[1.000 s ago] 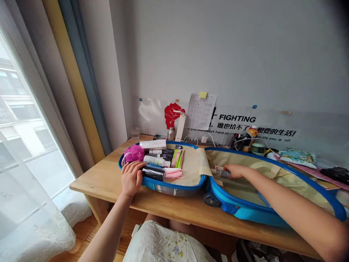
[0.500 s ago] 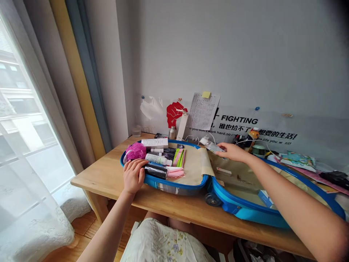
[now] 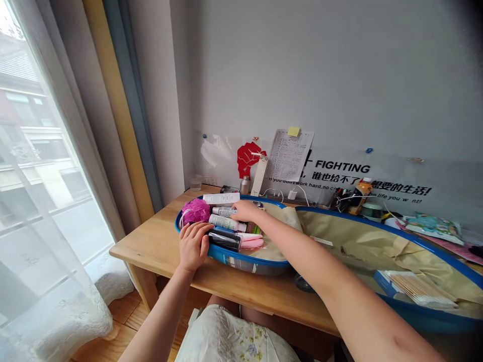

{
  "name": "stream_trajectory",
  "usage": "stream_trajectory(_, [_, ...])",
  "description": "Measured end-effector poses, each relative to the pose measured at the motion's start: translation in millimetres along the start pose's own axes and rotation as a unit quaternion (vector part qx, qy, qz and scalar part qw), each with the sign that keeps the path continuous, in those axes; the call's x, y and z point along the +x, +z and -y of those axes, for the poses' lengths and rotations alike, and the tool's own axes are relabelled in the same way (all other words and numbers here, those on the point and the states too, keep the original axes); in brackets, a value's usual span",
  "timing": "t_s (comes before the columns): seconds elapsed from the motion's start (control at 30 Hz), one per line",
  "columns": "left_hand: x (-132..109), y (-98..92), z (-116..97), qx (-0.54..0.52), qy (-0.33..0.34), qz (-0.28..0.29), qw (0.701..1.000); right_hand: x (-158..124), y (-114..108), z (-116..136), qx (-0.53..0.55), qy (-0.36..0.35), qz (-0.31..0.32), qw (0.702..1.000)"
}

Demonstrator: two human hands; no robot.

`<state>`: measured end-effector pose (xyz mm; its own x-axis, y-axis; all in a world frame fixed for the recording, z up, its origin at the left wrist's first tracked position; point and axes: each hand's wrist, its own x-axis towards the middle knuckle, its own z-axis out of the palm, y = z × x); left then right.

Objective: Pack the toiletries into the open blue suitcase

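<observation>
White fabric garment [image 3: 226, 332], yellow-and-purple floral print, creased, at six o'clock; left hand [image 3: 193, 246], right hand [image 3: 245, 210] bare.

Small pale bottle [image 3: 224, 211] with printed markings, lying roughly level within the left half of an open blue suitcase [image 3: 328, 224] lined in beige; glossy black package [image 3: 225, 240], on its side, just inside the near rim [image 3: 260, 261].

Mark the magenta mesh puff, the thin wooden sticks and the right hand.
Magenta mesh puff [image 3: 196, 210], head view: middle of its ruffles.
Thin wooden sticks [image 3: 417, 286], head view: middle of the bundle.
Right hand [image 3: 244, 210], head view: back of the hand.
</observation>
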<state>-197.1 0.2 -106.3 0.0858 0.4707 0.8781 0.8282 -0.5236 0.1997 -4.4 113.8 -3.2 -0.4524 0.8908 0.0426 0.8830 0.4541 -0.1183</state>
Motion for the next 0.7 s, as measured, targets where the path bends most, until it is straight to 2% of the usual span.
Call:
stream_trajectory(0.2, [0.2,0.8,1.0,-0.003,0.000,-0.003,1.000,5.5,9.3,4.2,0.055,-0.014,-0.010,0.998])
stream_trajectory(0.47, [0.9,-0.2,-0.3,-0.001,0.015,-0.015,1.000,0.9,7.4,-20.6,0.167,-0.023,-0.008,0.986])
stream_trajectory(0.57, [0.9,0.0,0.3,0.002,0.019,-0.014,1.000,-3.0,-1.0,-32.8,0.207,-0.025,-0.011,0.978])
stream_trajectory(0.7, [0.0,0.6,2.9,0.001,0.020,-0.012,1.000,-21.8,-31.8,-67.4,0.250,-0.012,-0.026,0.968])
